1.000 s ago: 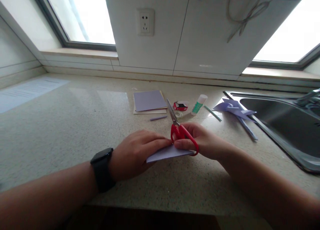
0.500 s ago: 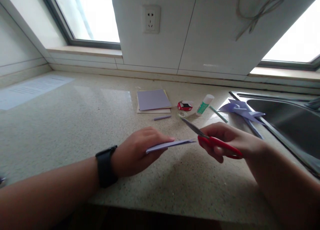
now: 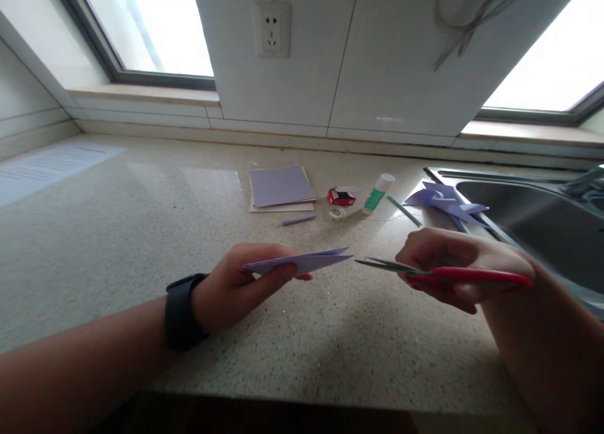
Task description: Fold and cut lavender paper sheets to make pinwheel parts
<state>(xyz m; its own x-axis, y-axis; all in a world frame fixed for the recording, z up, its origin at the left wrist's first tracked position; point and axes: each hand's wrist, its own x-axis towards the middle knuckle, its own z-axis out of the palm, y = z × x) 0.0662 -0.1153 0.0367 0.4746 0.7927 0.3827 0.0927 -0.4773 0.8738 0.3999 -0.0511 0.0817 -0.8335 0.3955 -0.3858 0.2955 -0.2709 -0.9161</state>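
My left hand (image 3: 250, 283) pinches a folded sheet of purple paper (image 3: 321, 262) between thumb and fingers, above the counter. The paper's folded layers part slightly at its pointed right end. In my right hand (image 3: 448, 258) is a pair of scissors (image 3: 476, 275) with red handles. Their blades are parted a little and point left at the paper's tip, with a small gap between. Beyond my hands lie a stack of purple and pale paper (image 3: 282, 187) and a thin purple stick (image 3: 299, 221).
Behind my hands are a small red box (image 3: 341, 197), a roll of tape (image 3: 336, 213), a glue stick (image 3: 378, 194) and a green stick (image 3: 404, 211). A purple paper pinwheel (image 3: 446, 201) rests at the edge of the metal sink (image 3: 533, 233). Printed sheets (image 3: 56, 166) lie far left.
The scissors have swung to point left, level with the paper, and my right hand has moved right. My left hand has turned the paper, so its layers now show apart at the tip.
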